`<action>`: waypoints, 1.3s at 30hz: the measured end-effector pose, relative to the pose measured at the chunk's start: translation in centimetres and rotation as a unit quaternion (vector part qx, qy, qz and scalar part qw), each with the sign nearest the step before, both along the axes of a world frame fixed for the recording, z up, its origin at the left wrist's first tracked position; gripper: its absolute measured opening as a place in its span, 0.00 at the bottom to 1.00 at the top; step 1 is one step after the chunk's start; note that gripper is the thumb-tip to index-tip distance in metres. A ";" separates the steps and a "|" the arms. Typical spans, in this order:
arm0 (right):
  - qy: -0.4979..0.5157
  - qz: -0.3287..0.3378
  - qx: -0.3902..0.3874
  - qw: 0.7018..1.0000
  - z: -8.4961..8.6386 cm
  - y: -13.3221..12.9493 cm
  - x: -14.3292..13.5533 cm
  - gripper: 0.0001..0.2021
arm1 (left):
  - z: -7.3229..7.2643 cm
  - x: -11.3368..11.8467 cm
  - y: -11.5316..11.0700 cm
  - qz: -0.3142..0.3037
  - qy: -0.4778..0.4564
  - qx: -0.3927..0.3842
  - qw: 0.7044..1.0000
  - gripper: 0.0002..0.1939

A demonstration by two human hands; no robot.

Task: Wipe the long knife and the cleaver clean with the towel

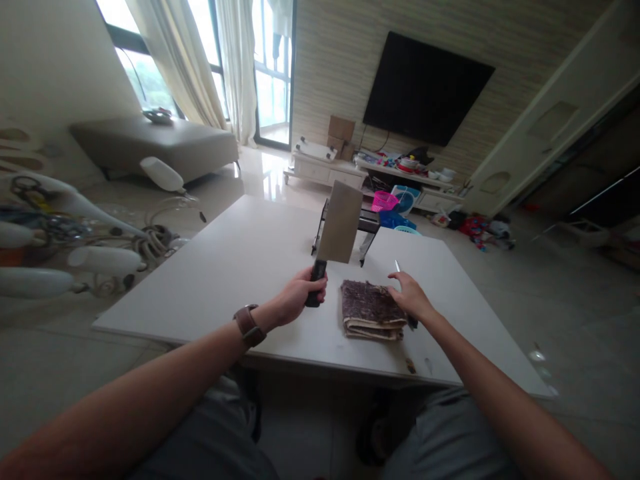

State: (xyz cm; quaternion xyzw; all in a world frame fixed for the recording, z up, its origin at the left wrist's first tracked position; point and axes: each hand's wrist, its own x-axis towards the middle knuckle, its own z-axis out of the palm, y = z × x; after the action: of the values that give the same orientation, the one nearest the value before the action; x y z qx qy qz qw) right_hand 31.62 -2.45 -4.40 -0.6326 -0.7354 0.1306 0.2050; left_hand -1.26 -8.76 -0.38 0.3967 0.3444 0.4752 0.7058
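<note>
In my left hand [316,285] is a cleaver [341,223], gripped by its black handle, with the broad blade pointing up above the white table. A folded brown towel [373,303] lies on the table between my hands, with rough dark pile on top and paler layers at its edge. My right hand [411,297] is at the towel's right edge, thumb and forefinger apart. A thin shiny tip [397,265] shows just beyond it, and something dark [413,323] shows below; the hand hides what lies between. Behind the cleaver stands a small black frame [370,223], partly covered by the blade.
The white table [225,267] spreads around my hands. Small items [411,365] lie near its front edge. White equipment with hoses [105,260] crowds the floor at left. Beyond are a grey bench [160,143], a pink basket [384,201] and a low TV cabinet [325,170].
</note>
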 end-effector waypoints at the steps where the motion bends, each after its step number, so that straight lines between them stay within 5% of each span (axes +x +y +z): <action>1: 0.003 -0.006 -0.028 1.000 -0.8 0.9 0.5 0.14 | -0.1 -0.1 0.4 0.015 0.011 0.009 1.000 0.09; 5: 0.022 0.001 -0.150 0.988 -3.2 3.2 1.5 0.18 | -0.4 -0.8 1.6 0.066 0.072 0.022 0.995 0.10; 10: 0.055 -0.024 -0.250 0.966 -4.0 4.2 2.7 0.23 | -0.5 -1.4 2.2 0.084 0.129 0.025 0.988 0.11; 16: 0.165 -0.055 -0.352 0.920 -3.9 2.5 3.4 0.17 | -1.2 -1.5 2.5 0.076 0.152 0.031 0.985 0.11; 20: 0.265 -0.086 -0.388 0.879 -3.2 0.7 3.7 0.22 | -1.1 -1.3 2.2 0.060 0.146 0.024 0.987 0.11; 30: 0.483 -0.153 -0.369 0.779 -2.8 -1.6 1.6 0.09 | -1.6 0.3 1.2 0.045 0.163 0.025 0.985 0.12; 34: 0.552 -0.139 -0.340 0.748 -0.7 -2.3 -0.2 0.11 | -2.3 1.5 0.7 0.045 0.178 0.011 0.983 0.11; 39: 0.685 -0.120 -0.277 0.663 2.8 -2.7 -2.9 0.11 | -2.8 2.8 0.2 0.037 0.188 0.011 0.981 0.11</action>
State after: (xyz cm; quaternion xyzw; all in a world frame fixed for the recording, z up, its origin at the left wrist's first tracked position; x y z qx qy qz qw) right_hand 28.70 -5.18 -1.58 -0.4752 -0.2354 0.6990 0.4798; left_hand 1.55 -8.57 -3.21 0.4739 0.4797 0.4218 0.6061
